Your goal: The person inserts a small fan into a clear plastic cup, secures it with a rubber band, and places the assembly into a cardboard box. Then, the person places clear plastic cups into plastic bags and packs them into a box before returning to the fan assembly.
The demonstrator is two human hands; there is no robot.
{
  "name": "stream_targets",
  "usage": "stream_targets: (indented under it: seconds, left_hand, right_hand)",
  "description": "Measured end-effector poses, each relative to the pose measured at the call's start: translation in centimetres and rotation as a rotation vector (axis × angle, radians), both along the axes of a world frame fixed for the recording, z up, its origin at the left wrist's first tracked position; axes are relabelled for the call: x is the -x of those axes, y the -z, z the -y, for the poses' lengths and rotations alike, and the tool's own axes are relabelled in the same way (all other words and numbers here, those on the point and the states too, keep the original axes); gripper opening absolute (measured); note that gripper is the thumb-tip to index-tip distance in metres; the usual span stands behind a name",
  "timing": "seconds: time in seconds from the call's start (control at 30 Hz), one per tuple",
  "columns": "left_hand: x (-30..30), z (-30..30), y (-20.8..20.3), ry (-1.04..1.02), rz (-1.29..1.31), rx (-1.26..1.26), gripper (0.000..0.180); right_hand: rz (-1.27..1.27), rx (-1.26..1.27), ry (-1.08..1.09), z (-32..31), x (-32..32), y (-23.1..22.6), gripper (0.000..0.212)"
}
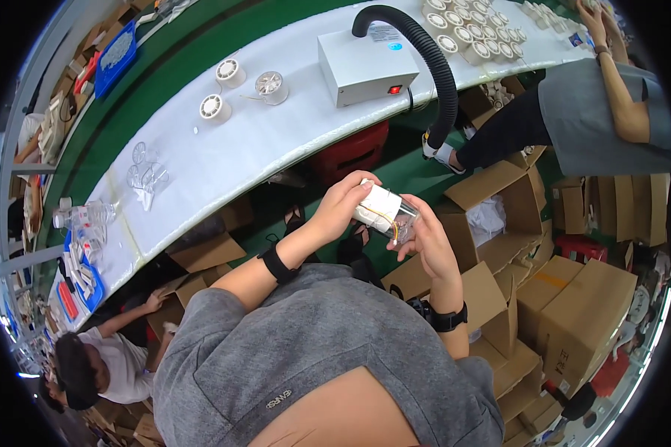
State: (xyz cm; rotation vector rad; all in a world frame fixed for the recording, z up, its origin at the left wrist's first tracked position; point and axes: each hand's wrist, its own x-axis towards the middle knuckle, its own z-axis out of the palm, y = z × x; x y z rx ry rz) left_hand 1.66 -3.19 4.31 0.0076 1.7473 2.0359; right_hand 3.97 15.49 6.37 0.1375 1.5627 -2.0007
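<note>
My left hand [341, 203] is closed around a white plastic cylinder [379, 204], which I hold in front of my body, off the table. At its right end sits a clear plastic cup [405, 221], with the fingers of my right hand [429, 242] closed on it. Thin yellow and red wires [396, 227] run along the white part into the clear one. Whether the two parts are fixed together, I cannot tell. Small white fan units [215, 108] and one with a clear housing [271, 87] stand on the white table [201, 160].
A grey metal box [367, 68] with a black corrugated hose [443, 82] stands on the table; the hose hangs over its edge. Beyond are many white fan units [479, 51]. Clear plastic parts [147, 175] lie left. Cardboard boxes [574, 316] crowd the right. Co-workers stand right [604, 112] and left [115, 365].
</note>
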Motion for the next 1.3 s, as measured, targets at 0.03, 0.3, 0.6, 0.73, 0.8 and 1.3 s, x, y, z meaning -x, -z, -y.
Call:
stream_targets:
  seconds: [0.03,0.3,0.6,0.73,0.8,1.3]
  left_hand:
    - [-0.1,0.1,-0.1,0.002,0.056,-0.004,0.032]
    - [-1.2,-0.5,-0.3,-0.037,-0.177,0.115,0.036]
    - [-1.9,-1.1,-0.9,-0.054,-0.269,0.077,0.032]
    - [-2.3,-1.2,-1.0,-0.084,-0.262,0.054,0.038]
    - [-2.6,-1.2,-1.2,-0.092,-0.299,0.075,0.042]
    - [-3.0,-0.1,-1.6,-0.084,-0.423,0.177,0.056]
  right_hand:
    - [-0.008,0.033,0.003,0.0,-0.1,-0.1,0.040]
    - [-0.198,-0.115,-0.032,0.4,-1.2,-0.2,0.050]
    - [-0.269,-0.175,-0.038,0.6,-1.7,-1.1,0.049]
    - [-0.287,-0.175,-0.076,0.6,-1.8,-1.1,0.051]
    - [-0.230,-0.130,-0.071,0.6,-1.8,-1.5,0.051]
    - [-0.223,-0.079,-0.099,1.2,-1.5,-2.2,0.052]
